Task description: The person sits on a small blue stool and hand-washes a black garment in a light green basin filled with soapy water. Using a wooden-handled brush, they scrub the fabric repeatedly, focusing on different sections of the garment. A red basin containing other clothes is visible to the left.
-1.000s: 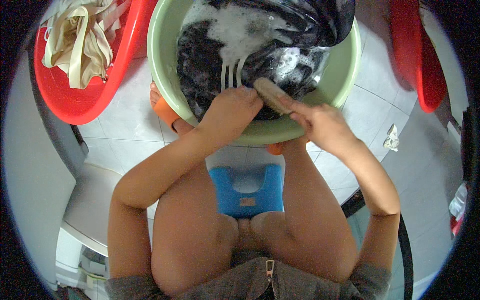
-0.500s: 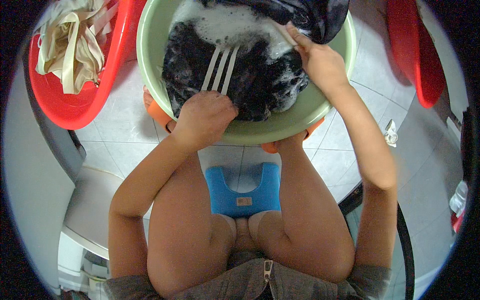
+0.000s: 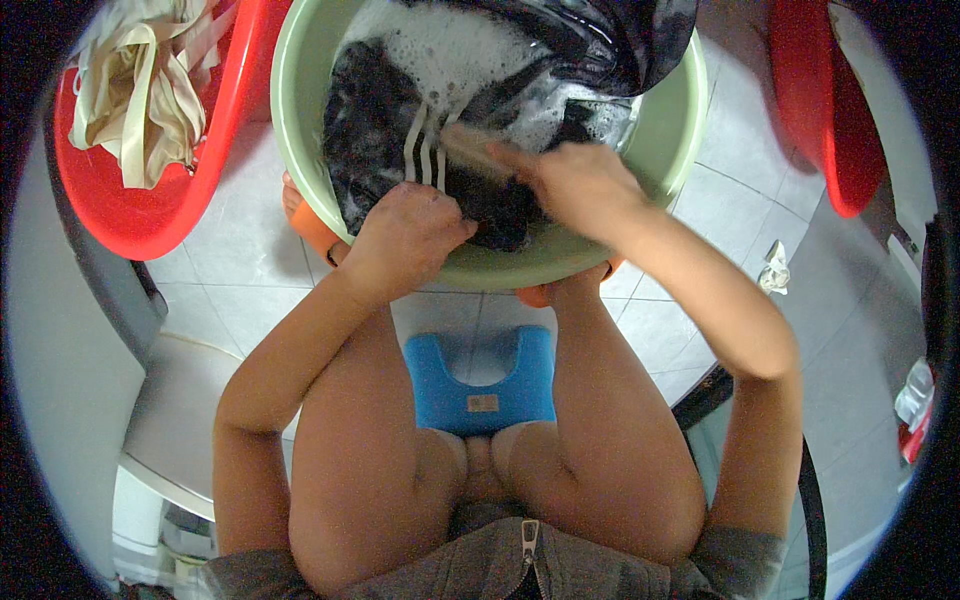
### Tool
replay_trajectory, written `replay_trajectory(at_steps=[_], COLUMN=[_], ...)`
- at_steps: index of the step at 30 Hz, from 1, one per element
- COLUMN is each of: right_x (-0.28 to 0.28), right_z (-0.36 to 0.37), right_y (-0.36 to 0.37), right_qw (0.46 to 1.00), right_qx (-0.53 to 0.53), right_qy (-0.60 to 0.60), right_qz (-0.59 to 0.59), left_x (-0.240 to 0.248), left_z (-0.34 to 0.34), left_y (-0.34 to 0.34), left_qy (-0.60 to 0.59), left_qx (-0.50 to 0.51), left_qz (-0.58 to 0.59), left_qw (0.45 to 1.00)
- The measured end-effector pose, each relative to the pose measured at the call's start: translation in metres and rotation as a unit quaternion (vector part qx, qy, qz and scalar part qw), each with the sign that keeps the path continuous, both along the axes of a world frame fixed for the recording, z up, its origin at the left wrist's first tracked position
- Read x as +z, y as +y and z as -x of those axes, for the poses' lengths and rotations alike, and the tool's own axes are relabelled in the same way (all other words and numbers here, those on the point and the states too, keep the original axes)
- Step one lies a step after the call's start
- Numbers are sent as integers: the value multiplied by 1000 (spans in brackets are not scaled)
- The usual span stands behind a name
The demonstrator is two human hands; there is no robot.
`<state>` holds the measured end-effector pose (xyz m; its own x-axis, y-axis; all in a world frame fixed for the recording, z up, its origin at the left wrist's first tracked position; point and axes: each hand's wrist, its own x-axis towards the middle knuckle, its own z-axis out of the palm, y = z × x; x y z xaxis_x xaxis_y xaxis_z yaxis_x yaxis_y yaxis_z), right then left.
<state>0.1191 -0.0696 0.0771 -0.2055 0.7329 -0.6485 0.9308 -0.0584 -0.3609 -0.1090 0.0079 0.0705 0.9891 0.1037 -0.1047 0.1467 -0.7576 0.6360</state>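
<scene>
A pale green basin (image 3: 690, 120) holds soapy water and a black garment (image 3: 370, 130) with white stripes. My left hand (image 3: 405, 235) is closed on the garment's near edge, just below the stripes, at the basin's front rim. In my right hand (image 3: 590, 190) is a light brown scrubbing brush (image 3: 475, 150), blurred by motion, lying over the cloth beside the stripes. Its bristles are not visible. White suds (image 3: 440, 50) cover the far part of the garment. More dark, shiny wet cloth (image 3: 640, 40) hangs over the basin's far right side.
At the left, a red tub (image 3: 130, 235) contains cream-coloured fabric (image 3: 150, 110). Another red basin (image 3: 835, 120) leans at the far right. Between my legs is a blue plastic stool (image 3: 480, 405). A crumpled white scrap (image 3: 774, 268) lies on the tiled floor (image 3: 650, 335).
My right hand has swept the brush left and nearer, from the far right suds to beside the stripes. Cloth and suds have shifted at the right. My left hand keeps its place.
</scene>
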Motion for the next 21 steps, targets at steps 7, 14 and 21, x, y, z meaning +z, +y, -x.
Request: replay_trajectory(at_steps=[7,14,21], right_x=[-27,36,28], right_z=[-47,-4,37], right_y=[21,-22,-19], right_qw=[972,959,961], right_qx=[-171,-276,-227], right_qy=[-118,67,141], right_qz=[-113,14,71], left_x=[12,4,7], left_z=[-7,12,11], left_y=[1,-1,2], left_qy=[171,90,96], left_qx=[-10,15,58], left_qz=[-50,-58,-24], left_qw=[984,994,993])
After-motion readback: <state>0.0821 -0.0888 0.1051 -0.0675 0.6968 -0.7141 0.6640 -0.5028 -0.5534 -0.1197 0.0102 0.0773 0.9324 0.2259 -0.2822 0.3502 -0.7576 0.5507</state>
